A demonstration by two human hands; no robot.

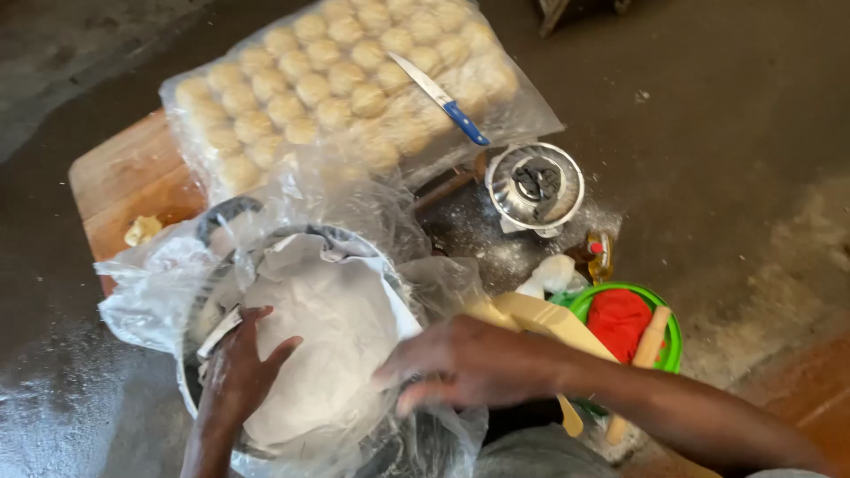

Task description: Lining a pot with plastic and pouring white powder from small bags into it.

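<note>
My left hand [237, 367] lies flat on a white sheet [332, 319] that covers a large round pan [199, 394], fingers spread at the sheet's left edge. My right hand [456, 358] rests on the sheet's right edge, fingers pointing left and pressing the covering down. Clear plastic wrap [155, 279] is bunched around the pan. Neither hand grips anything that I can see.
Several rows of dough balls [328, 84] lie under clear plastic on a wooden board [124, 168], with a blue-handled knife [440, 97] on top. A metal pot lid [535, 184], a small oil bottle [599, 255] and a green bowl [675, 341] holding a red cloth and a rolling pin stand to the right.
</note>
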